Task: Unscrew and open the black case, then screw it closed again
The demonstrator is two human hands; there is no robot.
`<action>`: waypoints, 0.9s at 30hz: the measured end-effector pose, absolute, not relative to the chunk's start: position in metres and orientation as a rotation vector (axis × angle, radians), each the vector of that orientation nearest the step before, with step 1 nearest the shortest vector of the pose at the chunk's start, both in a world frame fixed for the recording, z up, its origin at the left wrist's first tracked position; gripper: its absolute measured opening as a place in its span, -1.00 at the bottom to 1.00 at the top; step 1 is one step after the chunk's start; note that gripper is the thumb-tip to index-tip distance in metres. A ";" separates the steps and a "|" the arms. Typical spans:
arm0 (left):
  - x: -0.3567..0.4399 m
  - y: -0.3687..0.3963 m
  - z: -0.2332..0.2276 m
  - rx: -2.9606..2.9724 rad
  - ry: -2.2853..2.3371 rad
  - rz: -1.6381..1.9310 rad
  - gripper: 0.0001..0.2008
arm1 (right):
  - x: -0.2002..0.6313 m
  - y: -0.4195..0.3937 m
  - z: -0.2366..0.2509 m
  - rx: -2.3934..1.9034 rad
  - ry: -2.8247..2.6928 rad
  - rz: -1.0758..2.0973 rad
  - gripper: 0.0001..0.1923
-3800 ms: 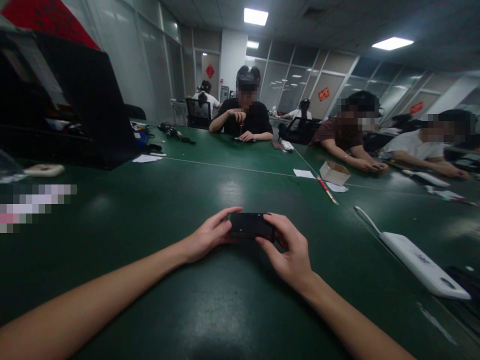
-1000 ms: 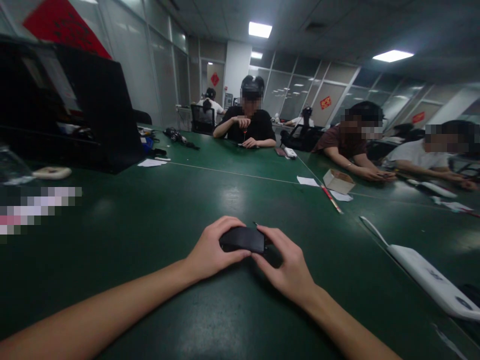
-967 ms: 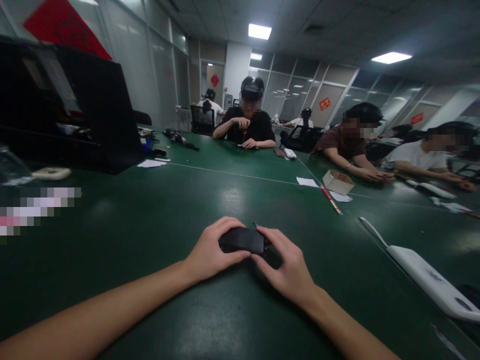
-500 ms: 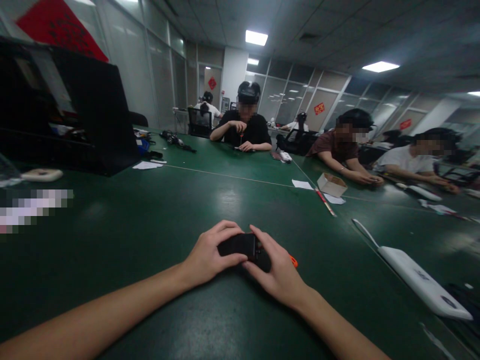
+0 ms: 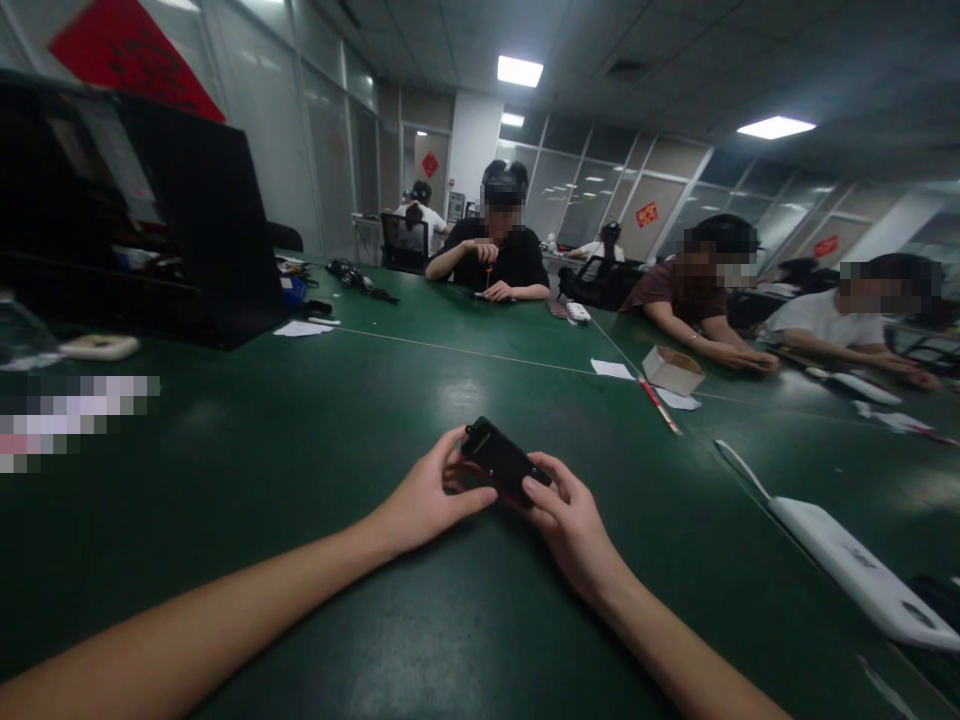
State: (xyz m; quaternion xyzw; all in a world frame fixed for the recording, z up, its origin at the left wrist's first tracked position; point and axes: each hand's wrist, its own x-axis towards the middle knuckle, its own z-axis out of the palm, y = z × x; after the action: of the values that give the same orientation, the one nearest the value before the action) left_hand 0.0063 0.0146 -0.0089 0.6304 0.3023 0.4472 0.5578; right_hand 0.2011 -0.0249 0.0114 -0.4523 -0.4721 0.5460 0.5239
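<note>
Casing [image 5: 501, 460], black, smooth, flat-faced, oblong.

Looks like a boxy black casing [image 5: 501, 460], rectangular and dark all over, dotted with two small bright screw-like spots on the visible face and marked by a thin line near the far end. Slants from far left to near right, gripped at the near end by the right hand [image 5: 576, 520], reaching the left hand's [image 5: 429, 500] fingertips at the other.

Smooth plastic-looking device [image 5: 504, 462] and glossy tabletop [image 5: 420, 630]
</note>
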 end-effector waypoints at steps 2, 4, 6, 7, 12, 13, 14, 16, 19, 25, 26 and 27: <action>0.007 0.017 -0.011 1.440 0.683 1.047 -0.47 | 0.199 -0.027 0.010 -1.054 -1.128 1.445 -0.46; 0.006 0.019 -0.011 1.393 0.673 1.065 -0.52 | 0.196 -0.029 0.010 -1.069 -1.227 1.514 -0.46; 0.005 0.019 -0.009 1.363 0.656 1.069 -0.49 | 0.195 -0.030 0.012 -1.105 -1.338 1.499 -0.46; 0.004 0.019 -0.008 1.360 0.645 1.067 -0.48 | 0.195 -0.030 0.012 -1.122 -1.379 1.474 -0.46; 0.002 0.018 -0.003 1.381 0.598 1.053 -0.51 | 0.196 -0.028 0.015 -1.146 -1.528 1.387 -0.59; 0.002 0.018 -0.002 1.382 0.606 1.055 -0.50 | 0.196 -0.028 0.015 -1.145 -1.545 1.377 -0.61; 0.003 0.018 -0.003 1.380 0.615 1.063 -0.48 | 0.196 -0.028 0.015 -1.142 -1.550 1.365 -0.61; 0.004 0.018 -0.003 1.375 0.617 1.068 -0.47 | 0.195 -0.029 0.016 -1.123 -1.529 1.349 -0.61; 0.008 0.014 -0.003 1.437 0.579 0.974 -0.44 | 0.192 -0.029 0.016 -1.059 -1.487 1.355 -0.59; 0.013 0.003 0.000 1.589 0.667 0.867 -0.46 | 0.189 -0.030 0.015 -1.015 -1.503 1.392 -0.65; 0.012 0.003 -0.001 1.598 0.672 0.867 -0.47 | 0.190 -0.029 0.013 -1.015 -1.505 1.406 -0.64; 0.012 0.004 -0.002 1.607 0.669 0.866 -0.47 | 0.190 -0.029 0.012 -1.016 -1.506 1.422 -0.63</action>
State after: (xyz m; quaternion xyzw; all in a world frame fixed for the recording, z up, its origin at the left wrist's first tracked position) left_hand 0.0116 0.0036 -0.0017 0.6827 0.2845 0.3678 0.5637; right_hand 0.1904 -0.0286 0.0116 -0.4026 -0.5967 0.5636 0.4053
